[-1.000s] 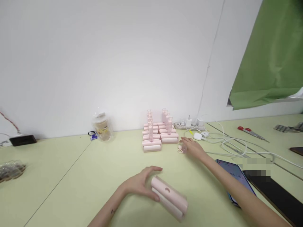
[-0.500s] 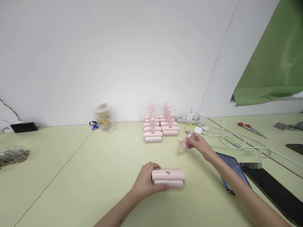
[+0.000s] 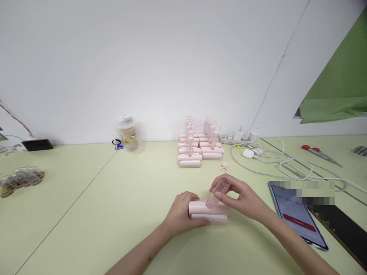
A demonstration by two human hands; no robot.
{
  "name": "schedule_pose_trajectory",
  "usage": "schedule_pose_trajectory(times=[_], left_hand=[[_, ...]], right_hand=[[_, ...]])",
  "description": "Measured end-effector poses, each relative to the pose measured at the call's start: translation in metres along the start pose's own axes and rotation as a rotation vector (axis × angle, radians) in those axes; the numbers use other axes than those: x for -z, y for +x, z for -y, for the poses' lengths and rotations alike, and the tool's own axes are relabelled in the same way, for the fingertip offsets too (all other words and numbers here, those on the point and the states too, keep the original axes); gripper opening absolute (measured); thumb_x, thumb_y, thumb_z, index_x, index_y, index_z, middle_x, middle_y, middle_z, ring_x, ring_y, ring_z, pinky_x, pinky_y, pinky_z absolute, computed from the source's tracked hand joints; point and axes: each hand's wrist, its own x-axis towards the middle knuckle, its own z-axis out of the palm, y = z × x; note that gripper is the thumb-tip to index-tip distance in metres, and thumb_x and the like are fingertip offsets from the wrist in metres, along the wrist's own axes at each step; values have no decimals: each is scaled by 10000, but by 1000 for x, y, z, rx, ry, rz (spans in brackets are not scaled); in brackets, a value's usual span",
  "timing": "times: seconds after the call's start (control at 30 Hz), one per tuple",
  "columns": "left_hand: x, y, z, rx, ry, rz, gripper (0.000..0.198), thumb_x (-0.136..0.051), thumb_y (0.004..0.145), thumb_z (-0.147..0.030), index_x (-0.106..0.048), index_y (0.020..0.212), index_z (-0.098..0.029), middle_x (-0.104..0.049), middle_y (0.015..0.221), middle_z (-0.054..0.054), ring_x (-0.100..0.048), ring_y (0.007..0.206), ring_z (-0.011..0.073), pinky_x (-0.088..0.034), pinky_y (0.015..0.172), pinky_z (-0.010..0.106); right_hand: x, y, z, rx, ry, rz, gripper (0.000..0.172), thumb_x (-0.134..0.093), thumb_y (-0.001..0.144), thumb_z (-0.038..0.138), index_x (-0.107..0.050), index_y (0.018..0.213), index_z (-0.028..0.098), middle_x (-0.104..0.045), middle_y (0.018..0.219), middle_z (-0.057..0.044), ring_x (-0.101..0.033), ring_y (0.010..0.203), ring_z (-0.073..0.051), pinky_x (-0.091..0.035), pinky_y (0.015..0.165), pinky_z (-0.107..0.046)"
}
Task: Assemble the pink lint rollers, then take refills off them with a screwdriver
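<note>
My left hand (image 3: pixel 182 214) is wrapped round the left end of a pink lint roller head (image 3: pixel 199 207), whose white roll shows along the front. Pinched in my right hand (image 3: pixel 236 194) is a clear pink tube handle (image 3: pixel 219 193), tilted to the right. Its lower end meets the top of the roller head, where a round hole was visible earlier. Whether the tube sits inside that hole I cannot tell. Beyond my right hand lies a small pink cap with a heart-shaped loop (image 3: pixel 224 167).
Several pink lint rollers (image 3: pixel 190 159) with upright handles stand in two rows near the wall. A phone (image 3: pixel 296 214) and a dark flat object (image 3: pixel 344 225) lie to the right, below white cables (image 3: pixel 295 168) and red-handled scissors (image 3: pixel 321 153). A bagged cup (image 3: pixel 129 135) stands left.
My right hand has brought the clear tube from beside the heart-loop cap down to the top of the roller head. My left hand keeps its hold. The view has shifted slightly.
</note>
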Motion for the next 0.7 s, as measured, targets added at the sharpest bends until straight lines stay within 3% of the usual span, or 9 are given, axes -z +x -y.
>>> schedule_pose_trajectory(times=[0.23, 0.4, 0.57, 0.7], left_hand=[[1, 2, -2, -71, 15, -11, 524, -765, 559, -405, -508, 970, -205, -573, 970, 30, -515, 892, 223, -398, 797, 348], [1, 2, -2, -106, 39, -20, 522, -760, 566, -411, -507, 967, -193, -583, 960, 35, -523, 880, 223, -399, 787, 351], [1, 1, -1, -110, 45, -17, 501, -749, 574, -406, -509, 963, -201, -584, 962, 34, -525, 881, 225, -403, 780, 348], [1, 2, -1, -74, 51, -5, 517, -745, 574, -430, -518, 974, -192, -581, 965, 43, -520, 884, 234, -410, 760, 352]], right_hand=[[3, 5, 6, -5, -43, 68, 53, -546, 776, 215, -553, 819, 245, -633, 762, 8, -595, 648, -145, -494, 586, -255], [15, 11, 19, -41, -110, 246, 73, -617, 734, 231, -567, 785, 248, -675, 783, 13, -611, 722, -171, -494, 640, -283], [22, 21, 36, -84, -263, 388, 54, -605, 728, 216, -571, 741, 256, -671, 738, 18, -614, 685, -180, -465, 552, -262], [22, 32, 48, -88, -279, 513, 143, -577, 683, 146, -607, 764, 260, -668, 758, 8, -616, 686, -184, -433, 500, -234]])
